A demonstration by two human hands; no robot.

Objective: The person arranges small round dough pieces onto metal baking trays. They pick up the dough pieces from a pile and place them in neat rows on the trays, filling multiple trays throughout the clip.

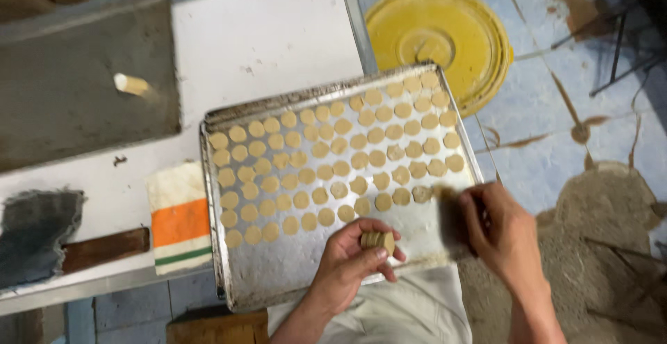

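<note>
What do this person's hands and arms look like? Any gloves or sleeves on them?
No gloves: both the left hand and the right hand are bare. The forearms are uncovered too, with no sleeve, watch or bracelet showing as far as the picture's edge. No rings are visible, though the right hand is slightly blurred.

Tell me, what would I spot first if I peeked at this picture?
Rows of little round dough discs fill a metal baking tray in the middle. The left hand holds a small stack of discs over its near edge, while the right hand reaches to the last row. A yellow lid lies on the floor beyond.
</note>
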